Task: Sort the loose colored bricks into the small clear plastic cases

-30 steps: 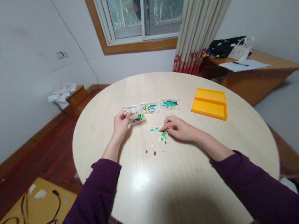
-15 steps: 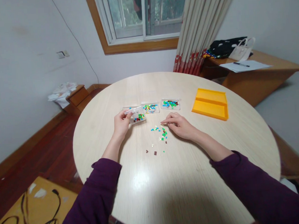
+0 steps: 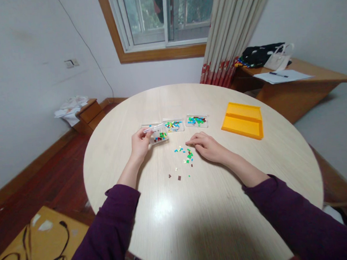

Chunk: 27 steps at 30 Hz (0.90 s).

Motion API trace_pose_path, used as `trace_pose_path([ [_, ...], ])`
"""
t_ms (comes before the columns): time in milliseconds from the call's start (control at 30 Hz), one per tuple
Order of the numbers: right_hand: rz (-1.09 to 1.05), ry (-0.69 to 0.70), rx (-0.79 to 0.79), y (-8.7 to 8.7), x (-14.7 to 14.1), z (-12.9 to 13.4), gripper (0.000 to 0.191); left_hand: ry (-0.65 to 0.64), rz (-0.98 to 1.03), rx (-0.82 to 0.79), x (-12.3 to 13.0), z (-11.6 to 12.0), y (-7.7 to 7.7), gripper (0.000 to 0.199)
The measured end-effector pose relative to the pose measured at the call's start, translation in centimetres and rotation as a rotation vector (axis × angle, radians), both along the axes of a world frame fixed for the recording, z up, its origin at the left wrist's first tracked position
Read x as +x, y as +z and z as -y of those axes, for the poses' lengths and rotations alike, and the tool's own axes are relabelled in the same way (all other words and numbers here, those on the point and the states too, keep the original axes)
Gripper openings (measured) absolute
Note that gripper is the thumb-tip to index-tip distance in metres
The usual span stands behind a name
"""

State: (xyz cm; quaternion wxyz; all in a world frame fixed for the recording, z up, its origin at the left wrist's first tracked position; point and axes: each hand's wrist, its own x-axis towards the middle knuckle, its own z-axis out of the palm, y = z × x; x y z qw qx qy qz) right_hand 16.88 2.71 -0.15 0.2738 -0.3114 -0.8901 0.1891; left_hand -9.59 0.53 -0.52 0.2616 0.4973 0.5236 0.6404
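Observation:
My left hand [image 3: 140, 145] is closed on the near left edge of a clear plastic box [image 3: 159, 140], which is tilted and holds small red, green, yellow and blue pieces. To the right, my right hand [image 3: 207, 146] rests low over the table with its index finger stretched out and the thumb apart below it. That fingertip touches down at the upper edge of a loose scatter of small flat green pieces [image 3: 189, 155]. Blue pieces [image 3: 176, 150] lie left of the fingertip. Whether a tiny piece sits under the finger is hidden.
Behind the held box stand a clear box of mixed pieces [image 3: 173, 130] and another clear box [image 3: 197, 126] to its right. A yellow two-part tray [image 3: 242, 128] lies at the right. Brown pieces [image 3: 179, 178] lie nearer on the round table [image 3: 174, 233].
The view has shifted very slightly. My right fingertip has barely moved at the edge of the scattered pieces; my left hand still holds the tilted box in the same place.

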Motion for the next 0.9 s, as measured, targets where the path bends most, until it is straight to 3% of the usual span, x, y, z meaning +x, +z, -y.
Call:
trace_pose_path([
  [433,0.095,0.085,0.027,0.4,-0.9,1.3,0.043,-0.006,0.006,-0.038,0.2,0.1,0.1,0.033],
  [900,0.09,-0.068,0.063,-0.1,-0.6,0.9,0.043,0.027,0.01,-0.058,0.2,0.1,0.2,0.024],
])
